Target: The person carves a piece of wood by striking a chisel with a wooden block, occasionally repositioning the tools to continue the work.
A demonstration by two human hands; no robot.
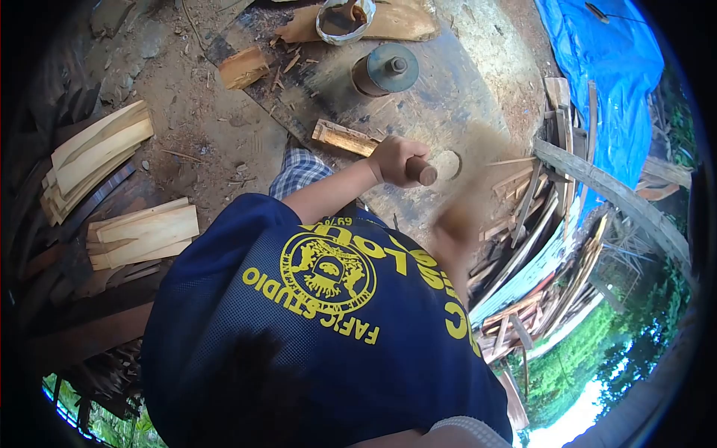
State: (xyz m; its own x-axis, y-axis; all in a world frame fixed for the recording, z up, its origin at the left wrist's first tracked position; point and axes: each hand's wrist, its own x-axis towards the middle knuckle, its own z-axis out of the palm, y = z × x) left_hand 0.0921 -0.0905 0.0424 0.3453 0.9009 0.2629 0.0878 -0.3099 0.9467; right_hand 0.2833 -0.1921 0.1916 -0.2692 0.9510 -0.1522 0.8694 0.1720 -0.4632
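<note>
My left hand [397, 159] is closed around the round wooden handle [423, 173] of a tool, whose working end I cannot make out. A narrow split piece of wood [340, 136] lies against or just beyond that hand, its far end pointing left. My right hand [457, 224], smeared by motion, is to the right and nearer my body. From it extends a pale brown blur, apparently a wooden club [485, 153]. Beyond the left hand stands a metal cylinder [385, 69] with a knob on top, on the worn board [321, 97].
Thin split boards lie in stacks on the left, one farther off [101, 157] and one closer [146, 231]. A white-rimmed bowl [345, 21] stands at the far side near a wood chunk [243, 69]. Wood scraps [523, 201] and a blue tarp [605, 67] are on the right.
</note>
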